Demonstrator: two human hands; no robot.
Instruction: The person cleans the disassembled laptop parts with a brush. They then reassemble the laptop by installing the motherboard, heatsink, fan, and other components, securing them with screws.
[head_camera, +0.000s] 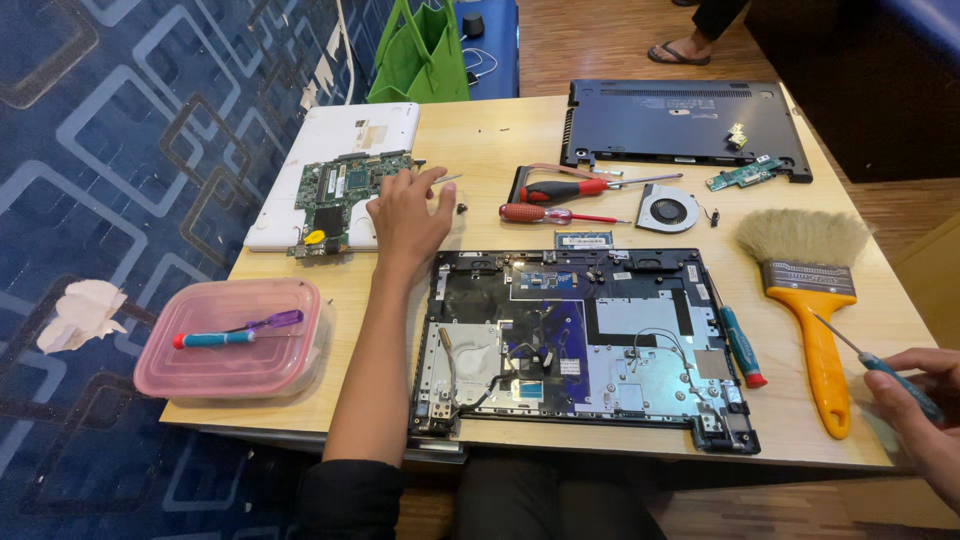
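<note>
Left hand (408, 215) lies flat, fingers spread and gripping nothing, tips on the green motherboard (338, 192) just beyond them; thin, brittle stuff, I'd pinch only the edges. Right hand (925, 405) grips a small teal screwdriver (885, 372).

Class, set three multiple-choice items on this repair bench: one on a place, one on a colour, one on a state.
1. Where is the circuit board?
A. on the white cover
B. in the tub
C. on the floor

2. The brush handle is:
A. green
B. orange
C. black

3. The right hand:
A. lies flat and empty
B. holds a screwdriver
C. holds the fan

Answers: 1 A, the board lies on the cover by the left hand; 2 B, its handle shows orange; 3 B, fingers wrap the teal handle.
</note>
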